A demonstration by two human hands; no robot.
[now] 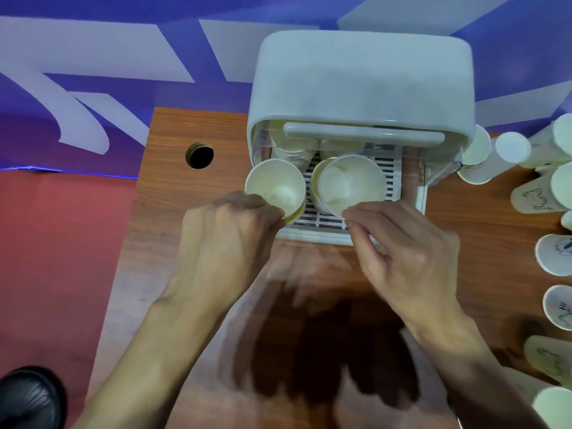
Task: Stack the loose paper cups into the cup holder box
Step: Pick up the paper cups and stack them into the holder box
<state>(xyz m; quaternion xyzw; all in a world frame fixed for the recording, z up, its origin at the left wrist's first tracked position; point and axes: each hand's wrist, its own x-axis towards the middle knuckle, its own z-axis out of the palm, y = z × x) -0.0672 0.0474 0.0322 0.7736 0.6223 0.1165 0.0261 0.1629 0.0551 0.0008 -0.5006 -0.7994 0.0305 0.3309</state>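
Wooden table (pixel 173 193) | left fingers (pixel 266 208) pinch left cup (pixel 274 182) rim | right fingers (pixel 357 215) pinch right cup (pixel 353 179) rim

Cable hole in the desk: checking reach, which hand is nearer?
Left. The left hand sits right of the cable hole and nearer the person; the right hand is farther right, at the cup holder box.

Left hand (pixel 229 239), right hand (pixel 405 258), fingers (pixel 356 215) pinched

Dim, bluish overhead light. Dark, smeared shadows lie on the table (pixel 161 196) toward its near edge. Wide-angle bending stretches the loose cups (pixel 554 255) at its right edge.
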